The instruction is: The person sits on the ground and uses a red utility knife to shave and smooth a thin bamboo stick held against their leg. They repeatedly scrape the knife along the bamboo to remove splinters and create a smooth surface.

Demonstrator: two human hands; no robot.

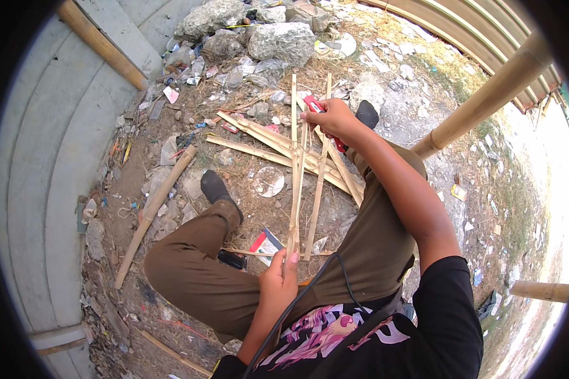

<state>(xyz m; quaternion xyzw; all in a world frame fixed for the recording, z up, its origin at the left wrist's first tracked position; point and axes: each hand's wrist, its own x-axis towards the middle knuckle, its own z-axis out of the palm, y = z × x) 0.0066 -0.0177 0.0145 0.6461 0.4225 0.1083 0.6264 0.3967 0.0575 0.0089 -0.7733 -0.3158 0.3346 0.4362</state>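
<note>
Close to my lap, my left hand (278, 281) is closed round the near end of a thin bamboo strip (294, 189). From there the strip runs away from me and shows two narrow lengths spreading apart; whether it is one split piece or two pieces I cannot tell. My right hand (334, 119) is closed on a red cutter (314, 105) at the far part of the strip. The fingers cover much of the cutter, and its blade cannot be made out. More bamboo strips (250, 150) lie crossed on the ground beneath, between my feet.
A bamboo pole (155, 215) lies on the left near a grey panel wall (50, 189). Large rocks (281, 44) sit at the far side amid litter. A thick bamboo post (487, 95) slants at the right. A black cable (297, 300) crosses my lap.
</note>
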